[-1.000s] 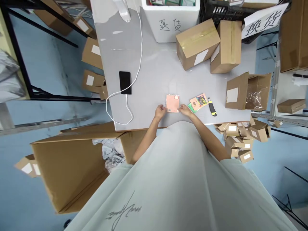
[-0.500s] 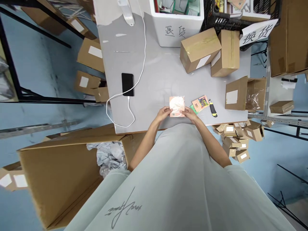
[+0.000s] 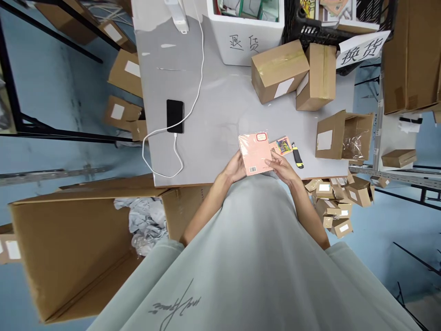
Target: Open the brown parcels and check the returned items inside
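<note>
A flat pink square packet [image 3: 254, 149] in clear wrap, with a barcode at its lower left and a red-edged label at the top, is lifted near the table's front edge. My left hand [image 3: 236, 166] grips its left side, the fingers partly hidden behind it. On the right side my right hand [image 3: 279, 166] pinches the packet, thumb on its face. Just beyond that hand lies a pink card with a colourful picture [image 3: 284, 145], partly covered. Beside it rests a black and yellow box cutter [image 3: 297, 156].
A black phone [image 3: 175, 116] with a white cable lies on the grey table [image 3: 213, 115]. Taped cartons [image 3: 280, 69], an open carton [image 3: 330, 135] and a white foam bin [image 3: 246, 43] stand behind and right. A large open box [image 3: 79, 253] is at my left.
Both hands have raised the pink packet toward me and tilted it, so it looks larger. The glare has left its face, and the red-edged label now shows. The view has shifted slightly.
</note>
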A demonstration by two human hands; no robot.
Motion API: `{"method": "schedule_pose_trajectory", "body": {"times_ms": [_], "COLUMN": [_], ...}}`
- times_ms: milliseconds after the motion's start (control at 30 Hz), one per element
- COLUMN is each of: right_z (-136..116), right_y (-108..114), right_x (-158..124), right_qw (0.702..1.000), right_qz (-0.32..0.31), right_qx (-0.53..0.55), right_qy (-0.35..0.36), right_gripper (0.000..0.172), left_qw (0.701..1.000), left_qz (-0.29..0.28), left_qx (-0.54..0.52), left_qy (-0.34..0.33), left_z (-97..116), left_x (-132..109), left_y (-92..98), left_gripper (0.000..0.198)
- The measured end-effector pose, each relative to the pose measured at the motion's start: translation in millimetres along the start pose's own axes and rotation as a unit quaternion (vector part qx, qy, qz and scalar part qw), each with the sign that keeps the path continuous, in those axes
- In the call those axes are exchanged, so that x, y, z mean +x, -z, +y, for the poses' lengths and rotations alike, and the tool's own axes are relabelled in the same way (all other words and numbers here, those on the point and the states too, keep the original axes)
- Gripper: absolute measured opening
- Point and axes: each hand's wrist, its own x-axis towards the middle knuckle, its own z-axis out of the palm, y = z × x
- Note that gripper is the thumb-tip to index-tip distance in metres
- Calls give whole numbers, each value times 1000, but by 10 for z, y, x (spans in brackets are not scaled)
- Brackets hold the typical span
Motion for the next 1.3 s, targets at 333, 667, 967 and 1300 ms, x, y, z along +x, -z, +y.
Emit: {"method": "schedule_pose_trajectory", "body": {"times_ms": [333,667,967,1300], "right_z": [23,-28,26,101], "right_y": [464,729,783,458], "right_x": [-167,-273,-267,-31], "right_qw": [996,994,998,986], "right_qz": [71,90,60,74], "right_qx": [22,38,17,-142], "right_qy": [46,41,18,37], "right_gripper": [77,73,73,90], "left_qw": [980,955,956,899], "left_qz": [154,99,80,148], "left_qx": [-14,120,133,247], "left_qy": [-124,-254,-248,-330], "left_z": [83,130,219,-16], "left_x": [-32,-287,-326,-339], "left_y": [87,-120,-317,-542], "left_gripper": [33,42,60,51]}}
